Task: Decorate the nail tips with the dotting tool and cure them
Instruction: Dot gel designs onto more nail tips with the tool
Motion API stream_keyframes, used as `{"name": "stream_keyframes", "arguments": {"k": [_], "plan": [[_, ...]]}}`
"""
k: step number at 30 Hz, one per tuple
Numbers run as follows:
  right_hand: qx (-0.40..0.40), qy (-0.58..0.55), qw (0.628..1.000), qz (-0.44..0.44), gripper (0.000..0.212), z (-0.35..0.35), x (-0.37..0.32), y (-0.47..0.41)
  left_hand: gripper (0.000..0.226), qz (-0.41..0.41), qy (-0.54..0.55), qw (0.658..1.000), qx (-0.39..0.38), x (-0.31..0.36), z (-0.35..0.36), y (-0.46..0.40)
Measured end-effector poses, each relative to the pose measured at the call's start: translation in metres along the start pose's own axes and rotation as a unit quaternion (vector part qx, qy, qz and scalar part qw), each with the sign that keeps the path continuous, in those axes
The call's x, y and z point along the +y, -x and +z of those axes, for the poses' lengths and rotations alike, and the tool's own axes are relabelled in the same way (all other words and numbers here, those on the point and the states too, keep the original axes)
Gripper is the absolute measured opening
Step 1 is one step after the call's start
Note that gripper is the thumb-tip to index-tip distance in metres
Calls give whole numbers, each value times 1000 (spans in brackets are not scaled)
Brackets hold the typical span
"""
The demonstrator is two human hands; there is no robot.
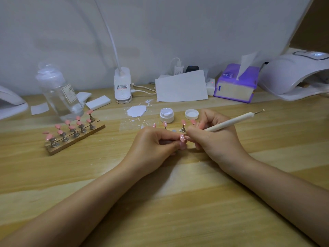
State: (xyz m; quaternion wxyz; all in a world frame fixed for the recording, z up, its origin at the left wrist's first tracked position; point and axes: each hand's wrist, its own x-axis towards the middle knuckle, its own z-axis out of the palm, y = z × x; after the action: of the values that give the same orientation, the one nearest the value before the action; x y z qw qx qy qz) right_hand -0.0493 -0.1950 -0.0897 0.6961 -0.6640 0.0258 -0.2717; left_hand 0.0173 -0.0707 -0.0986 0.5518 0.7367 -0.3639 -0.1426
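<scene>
Near the middle of the wooden desk [178,202], the left hand [151,147] pinches a pink nail tip with white dots [182,138] on its small stand. The right hand [215,139] grips a slim white dotting tool [229,123], its working end at that tip. Toward the desk's left edge, plain pink nail tips [71,128] stand on a wooden holder.

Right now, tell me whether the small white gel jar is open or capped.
Open. The small white jar shows its pale contents from above, and its white lid lies apart on the table, just to its right.
</scene>
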Motion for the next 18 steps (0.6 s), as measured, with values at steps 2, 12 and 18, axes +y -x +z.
{"name": "stream_keyframes", "arguments": {"k": [2, 12, 18], "plan": [[1, -1, 1000, 4, 43, 1, -1, 0, 20, 2, -3, 1000, 2, 0, 0, 0], [-7, -15, 1000, 25, 42, 3, -5, 1, 26, 12, 3, 1000, -1, -1, 0, -1], [-10, -7, 1000, 24, 42, 2, -4, 2, 21, 11, 0, 1000, 1, -1, 0, -1]]}}
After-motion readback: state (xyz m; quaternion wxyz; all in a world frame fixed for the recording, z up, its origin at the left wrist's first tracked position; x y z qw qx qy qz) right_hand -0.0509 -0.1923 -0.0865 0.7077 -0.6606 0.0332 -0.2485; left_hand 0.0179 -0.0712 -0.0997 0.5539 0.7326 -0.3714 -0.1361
